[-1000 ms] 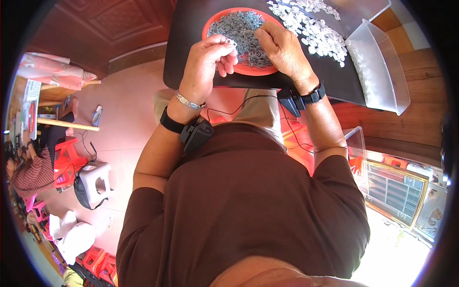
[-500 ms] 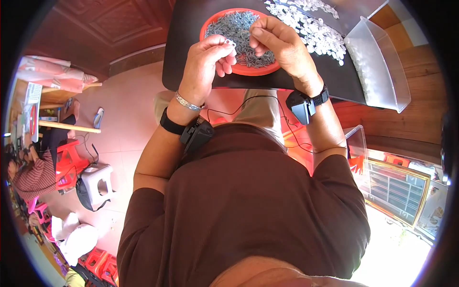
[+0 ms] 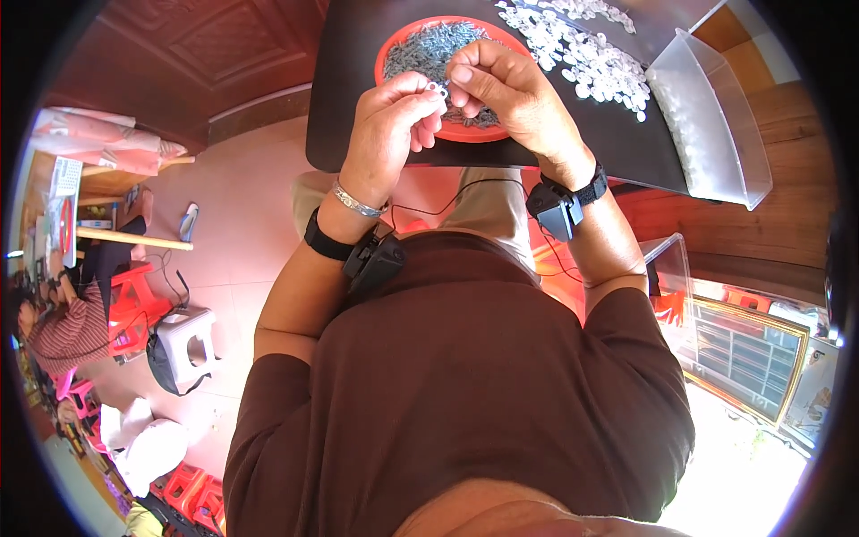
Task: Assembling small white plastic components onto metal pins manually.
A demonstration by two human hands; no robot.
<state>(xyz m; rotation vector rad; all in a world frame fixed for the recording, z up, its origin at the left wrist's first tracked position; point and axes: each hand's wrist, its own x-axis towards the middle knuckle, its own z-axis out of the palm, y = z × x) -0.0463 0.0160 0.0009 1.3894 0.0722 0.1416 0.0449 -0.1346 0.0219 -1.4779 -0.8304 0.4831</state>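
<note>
above the near half of a round red tray (image 3: 479,135) on the black tabletop (image 3: 344,103), two bare hands face each other, fingertips just apart. the left hand (image 3: 391,118) holds a small white piece with dark spots (image 3: 437,90) pinched between thumb and forefinger, its face turned upward; the remaining fingers curl loosely beneath. the right hand (image 3: 512,92) has thumb and forefinger drawn close together beside that piece; whether they fully meet, or hold one of the slender grey screw-like parts (image 3: 429,49) heaped in the tray, cannot be told. the step in hand appears to be bringing the right fingertips to the white piece. the next move would seem to call for a steady left pinch and careful lining-up by the right.

surroundings: clear discs (image 3: 591,72) lie spread over the tabletop to the right of the tray, and beyond them stands a clear plastic bin (image 3: 741,112) containing white pieces. the hands themselves mask part of the heap. a black cable (image 3: 431,211) sags over the lap between the wrists, below the working area; it seems slack enough to leave the hands free.
</note>
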